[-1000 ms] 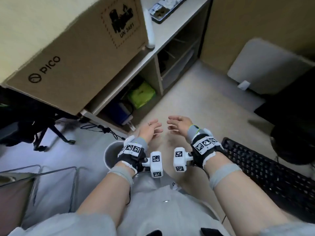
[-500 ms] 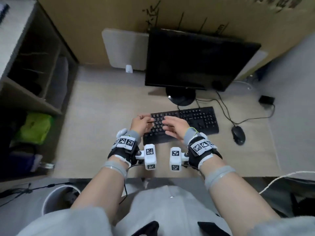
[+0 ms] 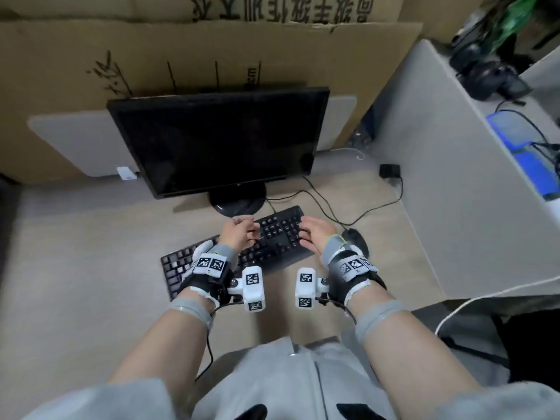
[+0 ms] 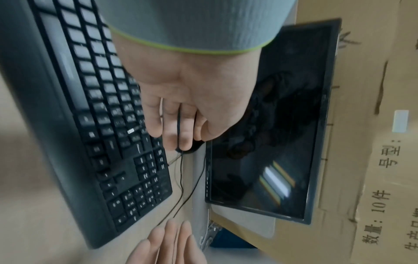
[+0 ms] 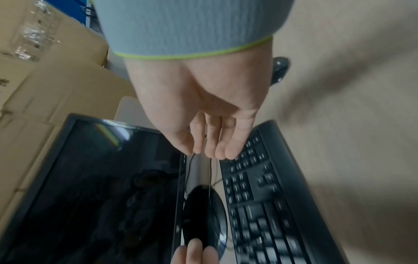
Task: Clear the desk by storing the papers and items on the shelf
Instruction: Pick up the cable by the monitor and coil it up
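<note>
Black keyboard (image 3: pixel 233 253) seen lying askew on beige worktop (image 3: pixel 91 253), before dark monitor (image 3: pixel 218 137). Left hand (image 3: pixel 238 233) and right hand (image 3: pixel 316 234) held above keys, fingers loosely curled, nothing grasped. Mouse (image 3: pixel 356 239) partly hidden behind right wrist; key legends blurred.

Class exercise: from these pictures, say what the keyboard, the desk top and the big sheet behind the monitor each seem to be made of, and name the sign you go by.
Keyboard: likely matt black moulded plastic; separate raised keys, dull sheen.
Desk top: pale wood-look surface, possibly laminate; faint straight grain, flat and even.
Sheet behind the monitor: brown cardboard; creases, fold lines, printed black characters.
</note>
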A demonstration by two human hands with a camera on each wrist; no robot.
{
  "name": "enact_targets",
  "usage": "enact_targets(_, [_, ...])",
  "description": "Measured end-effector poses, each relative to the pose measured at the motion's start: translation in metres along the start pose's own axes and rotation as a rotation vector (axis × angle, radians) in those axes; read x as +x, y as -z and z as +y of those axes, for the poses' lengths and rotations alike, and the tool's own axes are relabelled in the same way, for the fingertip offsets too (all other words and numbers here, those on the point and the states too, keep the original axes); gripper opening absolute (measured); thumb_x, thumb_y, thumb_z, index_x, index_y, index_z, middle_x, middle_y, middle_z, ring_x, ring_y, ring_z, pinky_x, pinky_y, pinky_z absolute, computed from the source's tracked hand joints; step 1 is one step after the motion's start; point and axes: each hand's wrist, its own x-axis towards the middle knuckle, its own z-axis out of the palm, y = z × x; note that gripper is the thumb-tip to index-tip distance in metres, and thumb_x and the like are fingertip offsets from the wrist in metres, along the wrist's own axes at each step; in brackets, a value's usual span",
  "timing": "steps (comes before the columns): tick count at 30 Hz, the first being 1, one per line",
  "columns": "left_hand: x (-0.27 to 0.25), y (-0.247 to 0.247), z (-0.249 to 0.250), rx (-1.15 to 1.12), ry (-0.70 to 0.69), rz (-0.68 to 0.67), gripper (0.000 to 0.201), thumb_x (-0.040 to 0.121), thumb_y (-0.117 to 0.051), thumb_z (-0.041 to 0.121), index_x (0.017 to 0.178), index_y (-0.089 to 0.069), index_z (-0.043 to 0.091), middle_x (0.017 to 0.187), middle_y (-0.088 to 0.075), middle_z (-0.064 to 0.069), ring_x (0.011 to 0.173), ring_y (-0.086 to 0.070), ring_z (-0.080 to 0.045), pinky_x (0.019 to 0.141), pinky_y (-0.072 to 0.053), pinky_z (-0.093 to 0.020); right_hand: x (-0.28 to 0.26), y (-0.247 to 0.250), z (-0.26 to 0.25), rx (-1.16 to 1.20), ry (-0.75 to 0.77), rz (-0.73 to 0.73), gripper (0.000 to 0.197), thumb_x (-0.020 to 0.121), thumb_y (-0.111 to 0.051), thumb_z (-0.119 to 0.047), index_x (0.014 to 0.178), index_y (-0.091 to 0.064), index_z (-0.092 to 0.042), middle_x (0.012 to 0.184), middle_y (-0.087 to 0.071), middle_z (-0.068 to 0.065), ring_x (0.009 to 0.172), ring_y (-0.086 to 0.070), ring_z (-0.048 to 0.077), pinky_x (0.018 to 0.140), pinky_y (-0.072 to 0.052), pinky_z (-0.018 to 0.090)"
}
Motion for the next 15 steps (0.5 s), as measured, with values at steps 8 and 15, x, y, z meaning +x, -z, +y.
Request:
enact_targets(8, [0.041,-0.14,-0.003,-0.053,0.067,0.062,0.019,0.1,-0.044,0.01,0.086,-0.049,0.021,0.078,-0.06,-0.002,0.066,-0.056,-0.016,0.059,-0.038,-0.024,0.13,0.129,-0.042,-0.254,0.027,0.244,0.051,0.08,-0.063,-0.015,0.131,-0.059,-0.021,0.121,-0.06,0.007,0.106,-0.06,0.027,0.09,-0.047,0.029])
enact_targets(15, [0.065,-0.218,-0.016,-0.036,0.123,0.147,0.021,0.097,-0.057,0.025,0.113,-0.052,0.012,0.091,-0.068,-0.002,0.072,-0.066,-0.015,0.068,-0.05,-0.028,0.215,0.225,-0.076,-0.445,0.046,0.276,0.061,0.072,-0.065,-0.034,0.133,-0.057,-0.035,0.138,-0.052,0.008,0.126,-0.049,0.026,0.107,-0.035,0.031])
